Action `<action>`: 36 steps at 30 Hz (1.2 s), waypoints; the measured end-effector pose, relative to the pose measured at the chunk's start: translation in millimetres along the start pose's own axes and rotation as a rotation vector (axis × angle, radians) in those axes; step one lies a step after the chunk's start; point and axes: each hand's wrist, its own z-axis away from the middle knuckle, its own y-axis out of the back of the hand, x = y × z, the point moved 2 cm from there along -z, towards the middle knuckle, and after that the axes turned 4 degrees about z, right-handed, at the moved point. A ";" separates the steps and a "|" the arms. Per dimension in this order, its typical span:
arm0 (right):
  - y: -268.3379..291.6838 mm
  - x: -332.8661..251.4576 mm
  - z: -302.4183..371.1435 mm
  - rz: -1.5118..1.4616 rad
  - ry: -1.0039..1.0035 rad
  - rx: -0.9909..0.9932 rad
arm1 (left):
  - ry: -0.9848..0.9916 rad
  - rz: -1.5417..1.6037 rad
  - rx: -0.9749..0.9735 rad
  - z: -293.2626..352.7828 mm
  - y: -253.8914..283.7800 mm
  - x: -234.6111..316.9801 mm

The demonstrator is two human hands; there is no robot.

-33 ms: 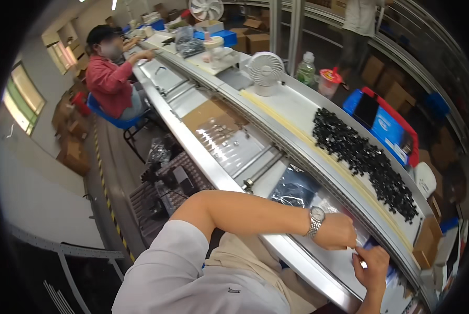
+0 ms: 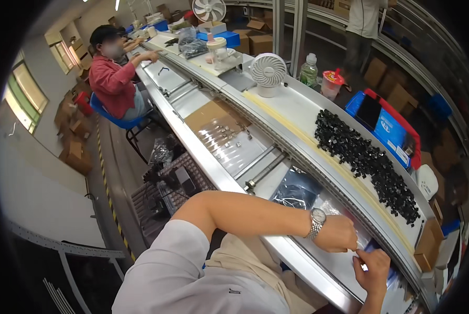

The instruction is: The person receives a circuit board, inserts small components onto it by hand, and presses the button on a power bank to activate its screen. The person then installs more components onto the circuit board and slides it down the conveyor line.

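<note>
Head view: left hand (image 2: 336, 233), right hand (image 2: 374, 266) curled close together, cannot tell if holding; likely fingertip work, next probably needing steadiness.

Near the top center of the frame I see a small white fan (image 2: 268, 70), with a bottle (image 2: 309, 72) and a red-lidded cup (image 2: 331, 85) to its right. At upper left, a co-worker (image 2: 109, 86) sits on a blue chair (image 2: 121, 124) near cardboard boxes (image 2: 77, 155).

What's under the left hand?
Beside the left hand, pale bench surface shows on the near side and clear plastic on the far side. Whatever lies directly beneath the hand is covered; can't tell.
</note>
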 end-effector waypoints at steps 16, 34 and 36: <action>-5.7 9.0 -6.5 -0.049 -0.029 -0.077 | 0.203 -0.120 0.252 48.2 145.5 69.0; -35.0 53.3 -10.1 -0.104 -0.343 -0.646 | 1.362 -0.247 0.810 322.9 213.3 108.3; -26.0 44.8 10.5 -0.136 -0.261 -0.508 | 1.123 -0.192 0.762 280.1 200.8 110.3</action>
